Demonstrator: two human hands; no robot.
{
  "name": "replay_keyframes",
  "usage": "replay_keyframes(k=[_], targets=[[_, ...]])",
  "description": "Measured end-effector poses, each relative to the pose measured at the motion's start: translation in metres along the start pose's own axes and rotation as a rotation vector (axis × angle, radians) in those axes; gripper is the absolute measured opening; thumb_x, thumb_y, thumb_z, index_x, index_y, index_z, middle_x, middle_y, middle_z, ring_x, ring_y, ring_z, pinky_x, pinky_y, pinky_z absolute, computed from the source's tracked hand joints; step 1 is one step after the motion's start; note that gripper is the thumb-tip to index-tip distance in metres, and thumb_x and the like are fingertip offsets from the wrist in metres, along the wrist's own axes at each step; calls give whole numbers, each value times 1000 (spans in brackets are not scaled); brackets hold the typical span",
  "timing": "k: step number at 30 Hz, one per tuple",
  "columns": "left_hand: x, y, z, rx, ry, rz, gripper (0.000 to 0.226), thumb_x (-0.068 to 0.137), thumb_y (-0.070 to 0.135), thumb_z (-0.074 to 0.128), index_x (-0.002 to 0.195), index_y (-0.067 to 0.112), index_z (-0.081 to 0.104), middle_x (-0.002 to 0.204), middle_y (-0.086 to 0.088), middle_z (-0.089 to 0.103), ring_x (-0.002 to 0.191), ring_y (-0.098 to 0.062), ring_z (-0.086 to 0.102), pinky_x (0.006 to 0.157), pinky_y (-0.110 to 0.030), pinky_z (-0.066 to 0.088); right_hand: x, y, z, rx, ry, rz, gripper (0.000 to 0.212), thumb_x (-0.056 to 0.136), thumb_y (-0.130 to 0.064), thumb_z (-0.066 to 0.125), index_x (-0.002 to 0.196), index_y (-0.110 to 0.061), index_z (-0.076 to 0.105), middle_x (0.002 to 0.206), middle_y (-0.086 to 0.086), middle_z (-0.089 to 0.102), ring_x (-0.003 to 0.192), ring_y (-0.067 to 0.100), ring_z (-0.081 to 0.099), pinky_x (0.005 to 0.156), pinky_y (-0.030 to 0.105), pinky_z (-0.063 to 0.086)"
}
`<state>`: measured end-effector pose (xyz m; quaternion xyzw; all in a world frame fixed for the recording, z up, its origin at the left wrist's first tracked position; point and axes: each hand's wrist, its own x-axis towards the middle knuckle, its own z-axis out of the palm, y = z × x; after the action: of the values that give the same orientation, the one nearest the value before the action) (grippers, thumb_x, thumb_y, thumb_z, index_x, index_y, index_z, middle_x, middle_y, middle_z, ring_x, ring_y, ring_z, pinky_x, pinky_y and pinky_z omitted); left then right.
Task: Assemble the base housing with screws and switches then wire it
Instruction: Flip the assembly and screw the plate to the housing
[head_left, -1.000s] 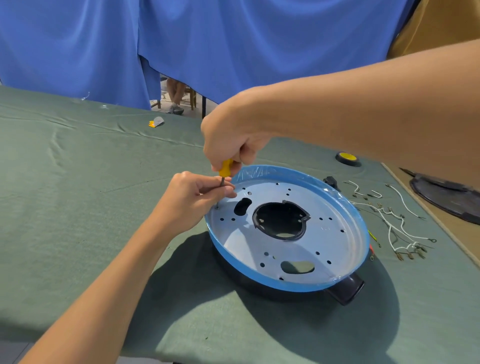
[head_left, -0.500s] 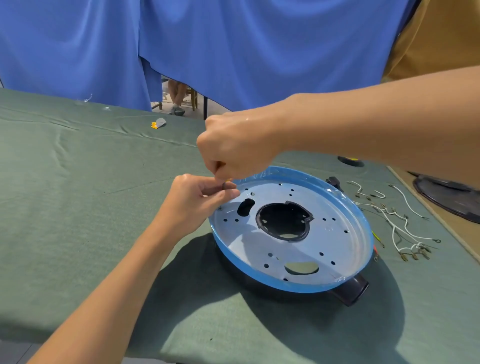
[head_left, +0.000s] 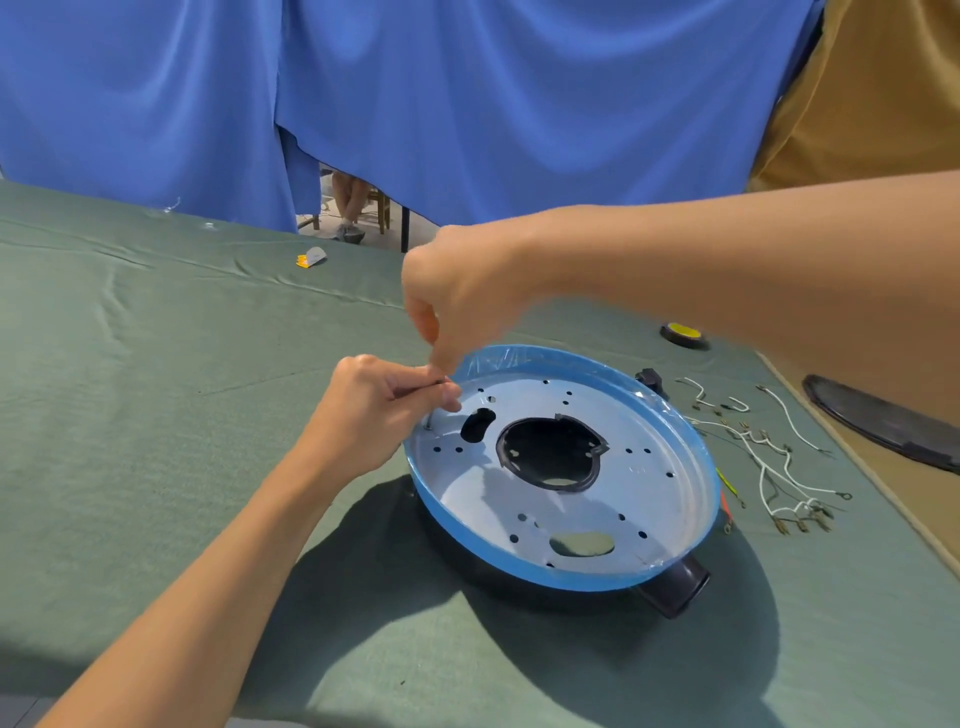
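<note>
The round base housing (head_left: 519, 566) lies on the green cloth, its rim wrapped in blue film and its grey perforated plate facing up with a black-ringed centre hole. A thin screwdriver shaft (head_left: 429, 420) stands with its tip in a hole at the plate's left edge. My left hand (head_left: 374, 410) pinches that shaft just above the plate. My right hand (head_left: 462, 291) is directly above it, fingers curled down round the top of the screwdriver. The handle is hidden inside the fist.
Loose white wires with terminals (head_left: 769, 467) lie right of the housing, with a small black switch (head_left: 652, 379) behind them. A yellow-topped black roll (head_left: 683, 334) and a black cover (head_left: 883, 421) sit further right. A black stub (head_left: 675, 587) sticks out of the housing's near side.
My right hand has turned on top of the screwdriver, and the yellow handle seen a second ago is now covered. My left hand has stayed pinching the shaft at the same hole.
</note>
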<state>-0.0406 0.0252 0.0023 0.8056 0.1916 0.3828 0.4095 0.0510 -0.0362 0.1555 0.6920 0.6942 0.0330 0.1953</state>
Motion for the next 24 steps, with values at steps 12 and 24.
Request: replay_keyframes(k=[12, 24], targets=[[5, -1, -2, 97, -72, 9, 11, 89, 15, 70, 93, 11, 79, 92, -2, 77, 84, -27, 72, 88, -51, 53, 18, 3, -2, 215, -140, 137, 27, 96, -23, 56, 72, -13, 58, 63, -1, 65, 50, 13, 44, 43, 17, 37], [6, -1, -3, 95, -79, -6, 10, 86, 17, 74, 79, 18, 80, 84, -21, 74, 76, -16, 55, 83, -53, 52, 3, -3, -7, -153, -13, -137, 19, 85, -38, 68, 84, -18, 69, 71, -5, 65, 63, 11, 56, 43, 15, 38]])
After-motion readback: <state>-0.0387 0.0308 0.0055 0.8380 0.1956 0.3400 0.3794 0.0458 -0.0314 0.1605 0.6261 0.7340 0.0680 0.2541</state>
